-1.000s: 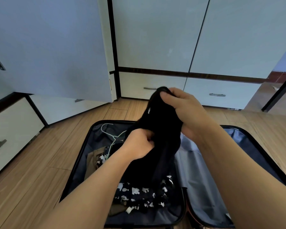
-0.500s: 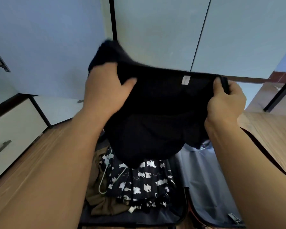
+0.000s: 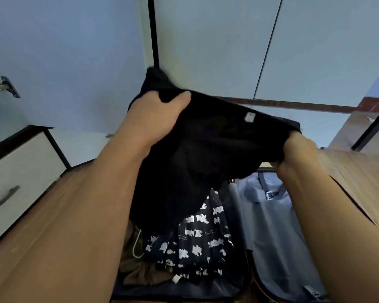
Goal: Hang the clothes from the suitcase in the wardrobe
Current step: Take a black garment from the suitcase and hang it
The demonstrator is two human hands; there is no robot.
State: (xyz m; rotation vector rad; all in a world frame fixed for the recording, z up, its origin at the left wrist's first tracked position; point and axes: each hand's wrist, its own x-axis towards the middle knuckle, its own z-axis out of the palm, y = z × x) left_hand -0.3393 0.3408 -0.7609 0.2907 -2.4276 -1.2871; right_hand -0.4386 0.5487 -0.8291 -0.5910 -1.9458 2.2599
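I hold a black garment (image 3: 208, 149) spread out above the open suitcase (image 3: 269, 226). My left hand (image 3: 155, 114) grips its upper left edge, thumb over the fabric. My right hand (image 3: 298, 152) grips the right edge lower down. A small white label (image 3: 249, 117) shows near the top hem. Below, in the suitcase's left half, lie a dark garment with white prints (image 3: 197, 241), an olive-brown garment (image 3: 138, 272) and a pale wire hanger (image 3: 137, 246). The wardrobe (image 3: 217, 47) stands straight ahead with its doors closed on the right.
An open wardrobe door (image 3: 64, 62) hangs at the left with a metal hinge (image 3: 3, 86). White drawers with grey handles (image 3: 3, 202) run along the left. The floor (image 3: 359, 169) is wood laminate. A dark frame (image 3: 372, 130) stands at the right.
The black garment went from bunched at the suitcase to lifted and spread between both hands. Since half a second ago my right hand has dropped lower, tilting the top edge.
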